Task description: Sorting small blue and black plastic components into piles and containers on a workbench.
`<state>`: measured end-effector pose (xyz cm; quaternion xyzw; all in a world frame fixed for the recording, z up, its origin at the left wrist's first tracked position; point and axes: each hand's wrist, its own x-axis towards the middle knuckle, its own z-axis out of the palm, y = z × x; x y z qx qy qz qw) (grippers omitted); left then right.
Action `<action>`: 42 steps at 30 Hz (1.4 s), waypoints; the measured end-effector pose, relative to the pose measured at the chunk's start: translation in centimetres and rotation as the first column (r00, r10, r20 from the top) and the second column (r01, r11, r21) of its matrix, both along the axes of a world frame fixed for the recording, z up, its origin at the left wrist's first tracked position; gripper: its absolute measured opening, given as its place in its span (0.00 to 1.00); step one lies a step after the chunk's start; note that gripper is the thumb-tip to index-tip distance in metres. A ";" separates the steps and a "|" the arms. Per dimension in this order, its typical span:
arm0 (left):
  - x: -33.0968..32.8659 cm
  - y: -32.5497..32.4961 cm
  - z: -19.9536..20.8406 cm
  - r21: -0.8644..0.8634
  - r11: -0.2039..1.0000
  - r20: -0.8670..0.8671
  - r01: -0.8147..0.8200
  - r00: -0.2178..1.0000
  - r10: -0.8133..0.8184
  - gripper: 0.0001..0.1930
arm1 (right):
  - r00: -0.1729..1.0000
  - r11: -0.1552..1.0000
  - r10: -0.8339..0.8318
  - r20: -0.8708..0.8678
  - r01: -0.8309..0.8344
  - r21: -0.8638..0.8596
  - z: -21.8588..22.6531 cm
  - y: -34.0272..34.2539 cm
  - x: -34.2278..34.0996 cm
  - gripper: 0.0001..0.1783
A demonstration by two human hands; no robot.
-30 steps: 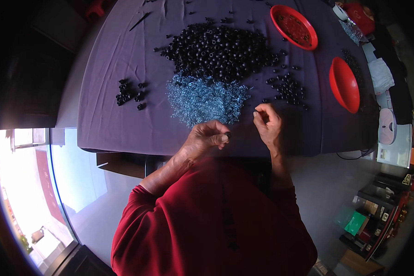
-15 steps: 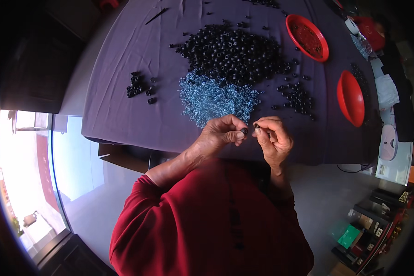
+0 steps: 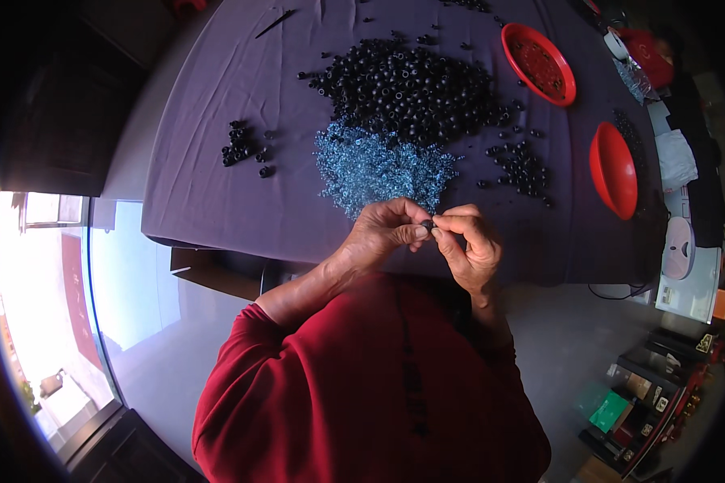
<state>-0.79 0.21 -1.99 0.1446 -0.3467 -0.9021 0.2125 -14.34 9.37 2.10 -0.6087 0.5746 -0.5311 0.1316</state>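
Close to the near edge of the purple-covered table, my left hand (image 3: 383, 232) pinches a small, round black ring-shaped piece (image 3: 427, 226) between thumb and fingers. My right hand (image 3: 471, 249) is closed in a pinch against its right side, fingertips meeting those of the left. A small dark piece sits in that pinch, mostly covered by the fingers. Just beyond my hands lies a heap of tiny bluish, shiny pieces (image 3: 379, 169). It borders a larger heap of black ring-shaped pieces (image 3: 411, 92).
At left is a small cluster of black pieces (image 3: 238, 146); another group (image 3: 522, 171) lies right of the heaps. Two red dishes (image 3: 612, 173) are at the right, the farther one holding small bits. A thin dark pointed tool (image 3: 274, 24) rests far left on the purple cloth (image 3: 193, 177).
My right hand has moved left, bringing its small piece up against the black piece in my left hand. The left hand has stayed nearly still.
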 end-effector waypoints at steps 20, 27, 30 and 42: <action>-0.2 0.8 -0.3 0.020 0.999 0.262 0.035 0.964 -0.039 0.08 | 0.821 0.936 -0.353 -0.449 0.304 -0.180 -4.2 0.4 2.3 0.20; -0.3 0.3 -0.5 0.015 0.999 0.313 0.045 0.948 -0.047 0.07 | 0.838 0.933 -0.357 -0.413 0.301 -0.196 -5.7 -0.1 2.2 0.14; -0.1 0.1 -0.1 0.069 0.997 0.283 0.024 0.958 -0.043 0.06 | 0.876 0.949 -0.311 -0.368 0.265 -0.173 -5.6 -0.5 2.2 0.13; 6.8 -8.8 -0.4 -0.968 0.242 0.241 0.060 0.480 0.843 0.07 | 0.742 0.793 -0.485 -0.463 0.597 0.126 -5.1 -0.7 -5.2 0.18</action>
